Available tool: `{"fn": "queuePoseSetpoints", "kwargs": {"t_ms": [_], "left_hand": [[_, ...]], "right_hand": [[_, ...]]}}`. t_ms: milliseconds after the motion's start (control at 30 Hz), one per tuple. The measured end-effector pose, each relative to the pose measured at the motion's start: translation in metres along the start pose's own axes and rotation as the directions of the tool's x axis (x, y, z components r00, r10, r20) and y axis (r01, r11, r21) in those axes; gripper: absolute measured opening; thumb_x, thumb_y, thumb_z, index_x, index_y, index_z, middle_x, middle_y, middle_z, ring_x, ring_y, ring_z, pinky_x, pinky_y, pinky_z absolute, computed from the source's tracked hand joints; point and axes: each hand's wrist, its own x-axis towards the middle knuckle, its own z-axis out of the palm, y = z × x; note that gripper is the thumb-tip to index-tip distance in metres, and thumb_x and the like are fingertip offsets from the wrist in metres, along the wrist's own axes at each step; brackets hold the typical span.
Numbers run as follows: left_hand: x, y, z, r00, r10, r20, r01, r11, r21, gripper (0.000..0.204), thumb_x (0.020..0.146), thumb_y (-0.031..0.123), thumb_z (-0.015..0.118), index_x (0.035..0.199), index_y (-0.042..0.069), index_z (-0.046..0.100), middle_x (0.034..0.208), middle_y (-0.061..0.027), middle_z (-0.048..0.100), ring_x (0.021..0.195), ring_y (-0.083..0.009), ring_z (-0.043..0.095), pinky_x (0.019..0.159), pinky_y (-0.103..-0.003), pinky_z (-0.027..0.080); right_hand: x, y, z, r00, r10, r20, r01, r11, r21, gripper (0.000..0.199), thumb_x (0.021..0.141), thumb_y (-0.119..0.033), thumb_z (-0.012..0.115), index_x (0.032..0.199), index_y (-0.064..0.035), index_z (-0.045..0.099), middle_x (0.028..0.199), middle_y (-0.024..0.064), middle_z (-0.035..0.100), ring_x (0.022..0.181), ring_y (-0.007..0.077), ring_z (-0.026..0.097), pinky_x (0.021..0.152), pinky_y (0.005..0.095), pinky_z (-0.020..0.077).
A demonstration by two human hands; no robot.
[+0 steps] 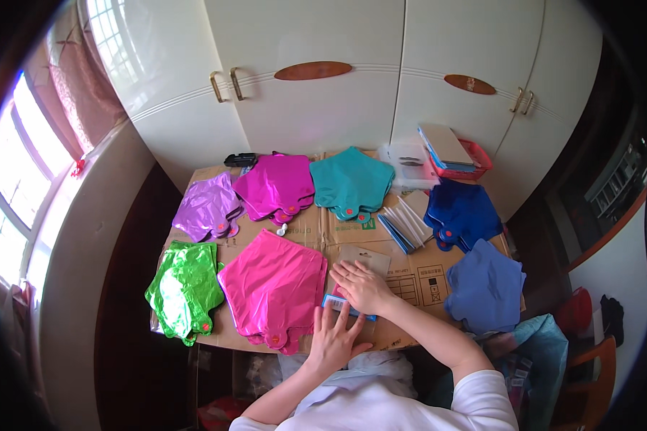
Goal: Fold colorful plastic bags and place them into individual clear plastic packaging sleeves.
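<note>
Head view, packet: a flat, clear-fronted packet (366, 258) with a hang hole lies on the cardboard, under and around the right hand; a blue-edged label (336, 302) shows at its near end.
Right hand: the right hand (361, 286) lies flat across the middle of the packet, palm down, fingers stretched out, pressed on it rather than curled around it.
Left hand: the left hand (331, 340) is open with fingers spread, its fingertips at the packet's near edge by the label; whether they press on it, I cannot tell.
Between the hands: they are just beside each other, neither clamped on anything.
Hidden part: the right hand covers much of the packet's middle, so its contents hardly show.
Left side: a hot-pink foil stack (273, 284) lies near the packet, with a green foil stack (183, 287) beyond.
Far row: lilac (205, 208), magenta (277, 185) and teal foil stacks (352, 182).
Right side: white sticks (415, 221), a dark-blue foil stack (464, 214) and a periwinkle stack (485, 287).
Back corner: a red basket (476, 159) with cards (444, 144) in it.
Under all: cardboard (406, 264) covering the tabletop.
</note>
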Motion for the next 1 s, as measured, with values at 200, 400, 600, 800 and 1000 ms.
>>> {"fn": "queuePoseSetpoints", "kwargs": {"t_ms": [200,400,600,800,1000], "left_hand": [[0.001,-0.003,-0.005,0.999,0.03,0.024,-0.031,0.999,0.033,0.065,0.076,0.061,0.06,0.13,0.025,0.052,0.136,-0.018,0.043,0.119,-0.0494,0.039,0.093,-0.059,0.035],[0.001,0.005,-0.005,1.0,0.007,0.016,-0.009,0.994,0.113,0.064,0.077,0.062,0.058,0.13,0.026,0.052,0.134,-0.0134,0.046,0.118,-0.0452,0.042,0.089,-0.053,0.036],[0.008,0.011,0.001,1.0,-0.024,0.008,0.023,0.993,0.115,0.068,0.079,0.058,0.059,0.127,0.011,0.053,0.135,-0.011,0.047,0.121,-0.0388,0.041,0.089,-0.052,0.036],[0.01,0.008,-0.014,0.999,-0.035,-0.024,0.034,0.999,-0.012,0.063,0.081,0.05,0.061,0.126,0.007,0.053,0.136,-0.0123,0.046,0.125,-0.0376,0.038,0.094,-0.051,0.034],[-0.001,-0.016,-0.045,0.941,-0.13,-0.312,0.111,0.991,-0.08,0.051,0.082,0.022,0.065,0.128,0.007,0.05,0.134,-0.0124,0.046,0.122,-0.034,0.044,0.094,-0.043,0.039]], "right_hand": [[0.002,0.003,-0.006,0.99,-0.033,-0.139,0.046,0.994,0.095,0.039,0.089,-0.021,0.055,0.124,-0.0064,0.055,0.129,0.0112,0.055,0.122,0.0269,0.05,0.102,0.0415,0.0382],[0.008,0.091,-0.065,0.788,0.412,-0.457,-0.401,0.907,0.127,0.017,0.077,-0.004,0.059,0.094,-0.0061,0.059,0.09,0.0126,0.059,0.086,0.0326,0.059,0.075,0.0421,0.0483],[-0.018,0.19,-0.069,0.726,0.655,-0.208,-0.683,0.723,-0.103,0.016,0.076,-0.012,0.063,0.085,0.0013,0.062,0.092,0.0207,0.062,0.087,0.0369,0.062,0.078,0.0432,0.0519],[-0.007,0.185,-0.081,0.668,0.725,-0.167,-0.744,0.645,-0.175,0.016,0.076,-0.013,0.063,0.08,0.0026,0.066,0.089,0.0211,0.064,0.083,0.0366,0.064,0.076,0.0416,0.0538],[-0.005,0.057,-0.13,0.936,0.33,-0.122,-0.318,0.942,0.105,0.006,0.074,-0.011,0.064,0.076,-0.0058,0.063,0.073,0.0099,0.063,0.072,0.0292,0.063,0.063,0.0395,0.0499]]}}
